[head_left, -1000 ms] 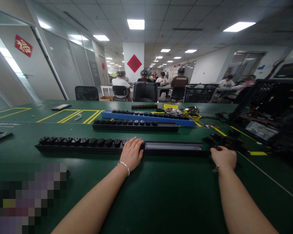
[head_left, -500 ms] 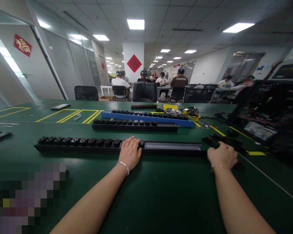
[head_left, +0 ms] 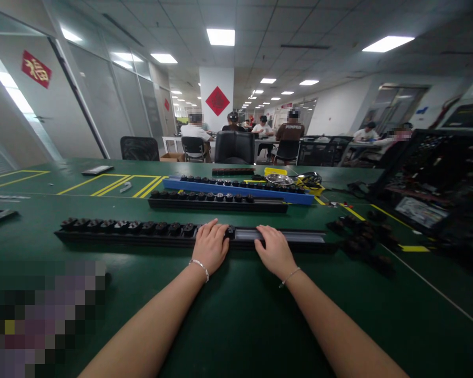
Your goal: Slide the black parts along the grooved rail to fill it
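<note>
A long black rail [head_left: 142,241] lies across the table in front of me, its left half lined with black socket modules [head_left: 161,228]. My left hand [head_left: 212,242] is closed over the rail near its middle, fingers on the far side and thumb in front. One module [head_left: 230,231] sits just right of that thumb. To the right, the rail's bare grey channel [head_left: 309,238] shows. My right hand [head_left: 275,251] is over this channel, thumb and fingers pinched round a dark piece that looks like a black socket module, mostly hidden.
Loose black parts [head_left: 364,236] lie in a pile beyond the rail's right end. Behind it are a shorter black rail [head_left: 220,206] and a blue rail [head_left: 236,192], both holding modules. A metal dish [head_left: 279,179] and a dark equipment case [head_left: 413,178] stand farther right.
My right hand has moved left from the loose parts beyond the rail's right end to the bare channel. My left hand has stayed in place on the rail.
</note>
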{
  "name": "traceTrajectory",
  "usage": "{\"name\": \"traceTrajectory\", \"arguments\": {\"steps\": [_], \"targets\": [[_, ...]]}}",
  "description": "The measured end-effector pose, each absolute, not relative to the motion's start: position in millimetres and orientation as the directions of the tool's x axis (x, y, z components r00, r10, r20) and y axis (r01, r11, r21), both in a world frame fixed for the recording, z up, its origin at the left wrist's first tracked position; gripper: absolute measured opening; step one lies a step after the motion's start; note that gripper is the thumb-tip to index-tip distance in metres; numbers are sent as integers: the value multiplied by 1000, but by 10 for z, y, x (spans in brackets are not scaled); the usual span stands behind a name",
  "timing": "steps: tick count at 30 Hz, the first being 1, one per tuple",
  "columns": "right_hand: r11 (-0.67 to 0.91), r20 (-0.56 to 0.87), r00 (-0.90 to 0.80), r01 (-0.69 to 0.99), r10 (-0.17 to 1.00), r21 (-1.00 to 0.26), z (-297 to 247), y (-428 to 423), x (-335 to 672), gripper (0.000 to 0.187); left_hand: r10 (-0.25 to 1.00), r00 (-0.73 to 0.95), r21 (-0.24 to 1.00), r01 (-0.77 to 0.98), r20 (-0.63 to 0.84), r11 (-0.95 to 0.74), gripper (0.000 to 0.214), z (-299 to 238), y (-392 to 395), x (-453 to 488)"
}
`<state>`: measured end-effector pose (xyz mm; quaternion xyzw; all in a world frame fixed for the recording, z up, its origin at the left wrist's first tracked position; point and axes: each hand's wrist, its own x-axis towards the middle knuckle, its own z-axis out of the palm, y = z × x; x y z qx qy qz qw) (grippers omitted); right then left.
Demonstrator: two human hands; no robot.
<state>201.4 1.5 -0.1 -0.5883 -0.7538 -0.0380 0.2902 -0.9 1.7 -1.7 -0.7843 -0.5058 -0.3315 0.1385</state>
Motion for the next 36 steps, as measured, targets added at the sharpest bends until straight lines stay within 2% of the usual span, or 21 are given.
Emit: {"name": "traceTrajectory", "arguments": {"steps": [6,13,24,36], "targets": [[339,439,-232,924,868,-180,-39,-42,2026,41,705,286,127,873,649,-471,30,-10,21,-14],[355,464,-259,925,847,-133,-68,-54,2042,40,700,306,127,861,645,-493,31,-25,-1,-11],[426,459,-331,897,824,-118,-29,-102,2015,40,708,330,130,850,624,-510,36,-15,-6,-1],[466,400,-374,871,836,-159,25,-136,1986,44,714,359,136,834,601,-534,41,-21,-25,18]]}}
